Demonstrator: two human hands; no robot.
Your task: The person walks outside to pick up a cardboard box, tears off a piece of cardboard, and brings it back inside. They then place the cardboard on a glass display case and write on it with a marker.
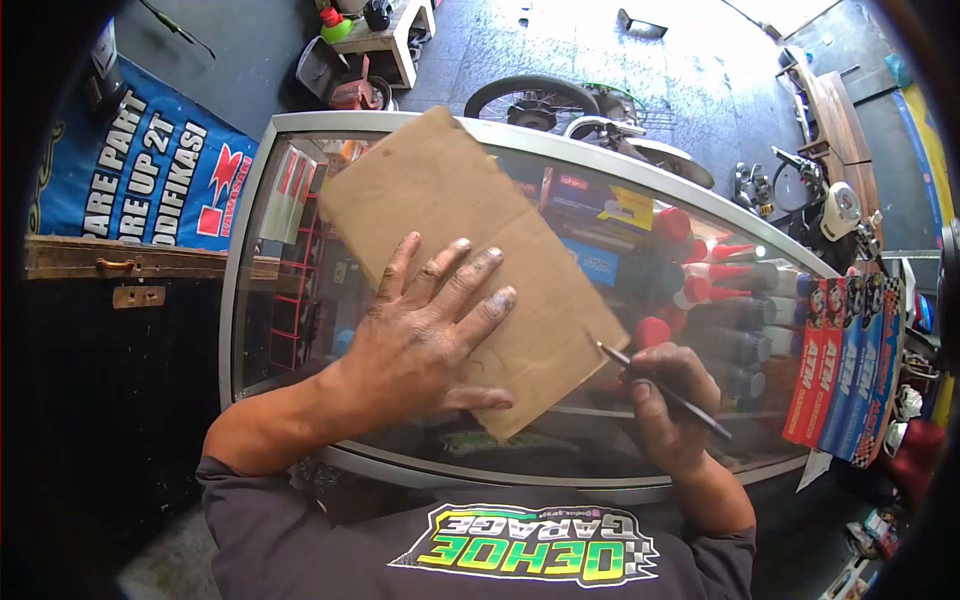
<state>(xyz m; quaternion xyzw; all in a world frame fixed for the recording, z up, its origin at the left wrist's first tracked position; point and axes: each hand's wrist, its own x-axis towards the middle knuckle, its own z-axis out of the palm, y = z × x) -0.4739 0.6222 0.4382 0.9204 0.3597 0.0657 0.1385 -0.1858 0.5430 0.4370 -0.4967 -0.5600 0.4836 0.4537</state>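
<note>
Cardboard (540,280), one, under left grip (415,330); right grip (674,428) holds one pen (692,409)

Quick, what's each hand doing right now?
Left hand: open, laid flat on the cardboard.
Right hand: closed around a pen, its tip by the cardboard's edge.

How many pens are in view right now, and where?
1: the slim dark pen in the right hand, its tip over the flat brown cardboard sheet, near a corner. Others may be hidden under the cardboard or hands.
</note>
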